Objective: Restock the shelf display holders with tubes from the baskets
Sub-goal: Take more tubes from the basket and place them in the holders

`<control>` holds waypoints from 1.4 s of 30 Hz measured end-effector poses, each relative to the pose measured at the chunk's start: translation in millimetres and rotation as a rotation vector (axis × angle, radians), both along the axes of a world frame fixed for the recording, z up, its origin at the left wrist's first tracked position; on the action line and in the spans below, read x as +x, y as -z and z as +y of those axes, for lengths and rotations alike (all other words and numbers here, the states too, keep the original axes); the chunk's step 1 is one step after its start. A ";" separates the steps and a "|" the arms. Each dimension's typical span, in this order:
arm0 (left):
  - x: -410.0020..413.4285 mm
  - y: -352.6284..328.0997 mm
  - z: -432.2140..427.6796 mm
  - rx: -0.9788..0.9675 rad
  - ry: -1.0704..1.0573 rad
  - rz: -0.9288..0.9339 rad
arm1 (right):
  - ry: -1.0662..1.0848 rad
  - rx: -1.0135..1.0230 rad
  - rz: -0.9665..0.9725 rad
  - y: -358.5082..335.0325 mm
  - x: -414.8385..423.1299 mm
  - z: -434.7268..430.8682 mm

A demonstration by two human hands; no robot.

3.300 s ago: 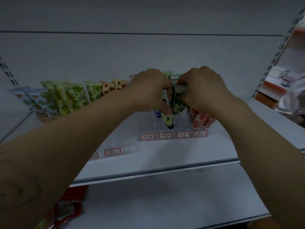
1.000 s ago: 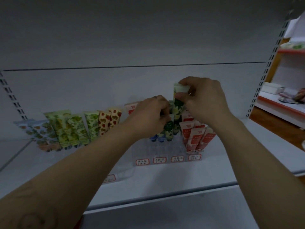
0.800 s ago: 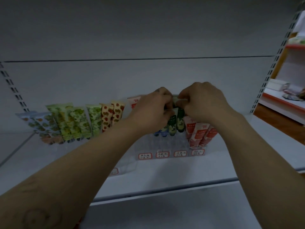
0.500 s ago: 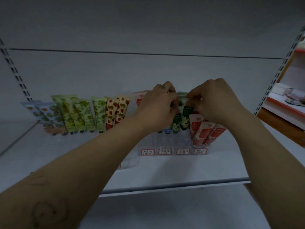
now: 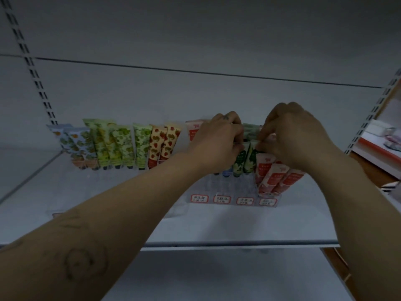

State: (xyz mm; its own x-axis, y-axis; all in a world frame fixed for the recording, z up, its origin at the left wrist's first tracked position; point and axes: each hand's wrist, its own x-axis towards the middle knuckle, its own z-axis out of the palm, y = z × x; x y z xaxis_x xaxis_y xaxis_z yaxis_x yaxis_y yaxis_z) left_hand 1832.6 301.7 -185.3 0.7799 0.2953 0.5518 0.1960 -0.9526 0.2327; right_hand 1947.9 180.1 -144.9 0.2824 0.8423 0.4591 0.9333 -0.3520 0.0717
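Two green tubes [image 5: 245, 157] stand nearly upright in the clear holder [image 5: 232, 187] on the shelf [image 5: 130, 205], tops leaning far. Both hands pinch their top ends: left hand [image 5: 219, 142] from the left, right hand [image 5: 290, 135] from the right, equally near. Seating them likely means pressing down along their length.

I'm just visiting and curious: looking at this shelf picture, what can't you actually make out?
Head view, the only one:
- Fingers of the left hand and right hand: curled away behind the knuckles, so their hold on the green tubes is hidden.
- Price labels: print too small and blurred to read.
- Baskets: not in the frame.
- Neighbouring shelf: cut off by the right edge.
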 end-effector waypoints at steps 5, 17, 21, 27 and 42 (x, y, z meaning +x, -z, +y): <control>1.7 2.0 0.4 -0.014 0.006 -0.015 | 0.042 -0.094 -0.029 -4.9 -0.4 5.9; 3.3 3.0 1.1 -0.001 0.010 -0.055 | 0.049 -0.104 0.065 -4.5 2.4 9.0; 4.2 3.0 1.7 -0.020 0.016 -0.053 | 0.038 -0.098 0.091 -4.9 5.9 3.7; 4.4 2.6 -0.5 -0.025 0.005 -0.054 | 0.040 -0.086 0.108 -2.3 5.0 3.1; 3.4 1.6 -4.2 -0.043 -0.015 -0.058 | 0.096 -0.039 0.142 -1.4 8.1 8.4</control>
State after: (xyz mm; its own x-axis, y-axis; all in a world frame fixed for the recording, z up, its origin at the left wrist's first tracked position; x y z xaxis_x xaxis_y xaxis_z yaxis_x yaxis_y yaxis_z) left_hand 1836.0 297.5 -186.9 0.7424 0.3312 0.5824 0.1950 -0.9385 0.2851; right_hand 1956.0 188.6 -143.5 0.4220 0.8248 0.3764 0.8973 -0.4393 -0.0433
